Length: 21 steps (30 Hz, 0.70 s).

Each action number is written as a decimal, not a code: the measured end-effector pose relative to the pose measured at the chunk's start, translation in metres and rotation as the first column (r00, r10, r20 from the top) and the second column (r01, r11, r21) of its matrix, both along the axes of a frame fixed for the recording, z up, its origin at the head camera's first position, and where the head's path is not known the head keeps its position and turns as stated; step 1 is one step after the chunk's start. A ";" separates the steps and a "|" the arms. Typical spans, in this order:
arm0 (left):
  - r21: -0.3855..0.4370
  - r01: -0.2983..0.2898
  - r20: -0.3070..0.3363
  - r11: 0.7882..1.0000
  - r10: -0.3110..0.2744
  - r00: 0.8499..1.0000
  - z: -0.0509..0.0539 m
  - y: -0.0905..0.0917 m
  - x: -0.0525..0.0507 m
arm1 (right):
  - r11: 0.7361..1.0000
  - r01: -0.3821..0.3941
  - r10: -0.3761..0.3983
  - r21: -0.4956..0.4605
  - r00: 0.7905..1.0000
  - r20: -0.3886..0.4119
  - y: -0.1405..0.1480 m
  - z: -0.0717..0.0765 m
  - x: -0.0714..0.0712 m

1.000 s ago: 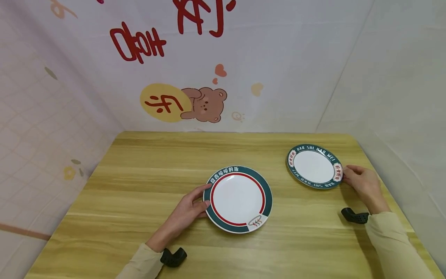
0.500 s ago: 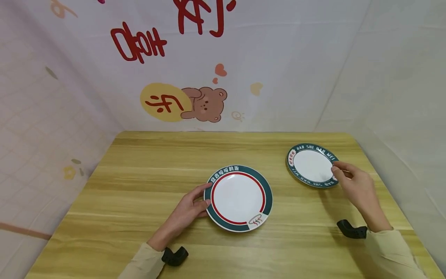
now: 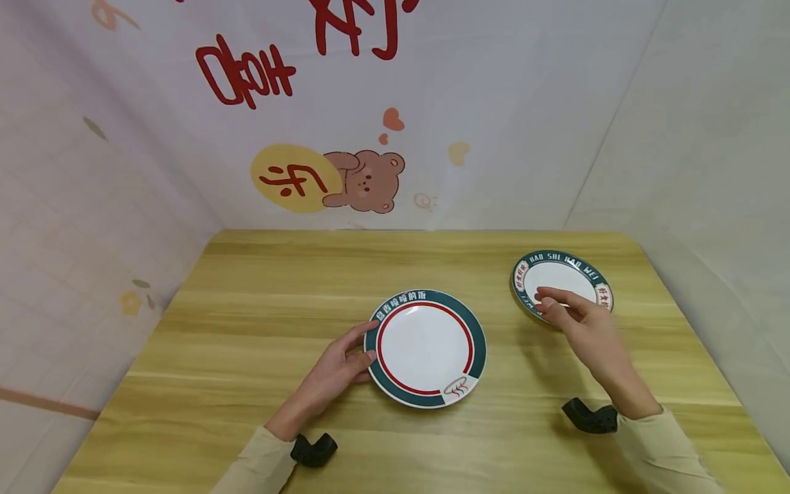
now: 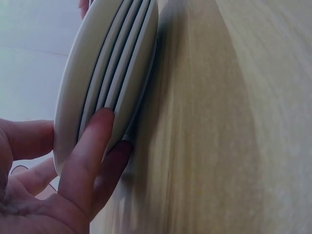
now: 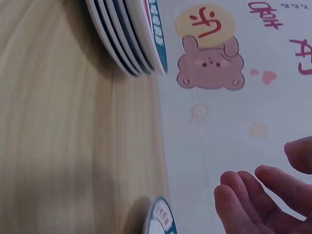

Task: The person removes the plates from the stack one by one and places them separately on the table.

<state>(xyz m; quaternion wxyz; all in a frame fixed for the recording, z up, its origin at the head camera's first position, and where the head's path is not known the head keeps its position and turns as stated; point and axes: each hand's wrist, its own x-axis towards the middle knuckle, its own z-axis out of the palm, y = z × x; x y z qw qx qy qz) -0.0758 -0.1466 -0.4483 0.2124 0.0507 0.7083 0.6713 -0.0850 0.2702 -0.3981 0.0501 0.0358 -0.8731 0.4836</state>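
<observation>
Stack of plates (image 3: 426, 350), right of mid-tabletop (image 3: 278, 288), the uppermost plate face up. My left hand (image 3: 333, 374) grips its left edge, thumb at the rim and fingers along the side; I judge that this hold steadies the pile and lines up its edges rather than bearing its weight. Towards the far right corner lies a second plate (image 3: 560, 278), apart from the stack, presumably so that each can be reached separately. My right hand (image 3: 583, 326) hovers over its near side, holding nothing, fingers loosely bent and thumb apart from them.

The head view shows the top plate's print but hides the pile's depth; the left wrist view reveals several nested rims, my fingertips (image 4: 103, 117) against them. From the head, my right fingers overlap the second plate; the right wrist view shows them clear of it.
</observation>
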 end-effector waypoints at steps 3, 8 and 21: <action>0.001 -0.006 0.004 1.000 0.006 1.000 0.000 0.000 0.000 | 0.998 -0.034 0.036 -0.053 0.999 0.019 -0.011 -0.003 0.001; -0.010 -0.006 0.009 1.000 0.006 1.000 -0.002 -0.002 0.002 | 0.991 -0.079 0.087 -0.109 0.994 0.062 -0.026 -0.009 0.001; -0.010 0.001 0.020 1.000 0.000 1.000 0.002 0.002 -0.003 | 0.978 -0.177 0.189 -0.113 0.977 0.104 -0.050 -0.023 -0.002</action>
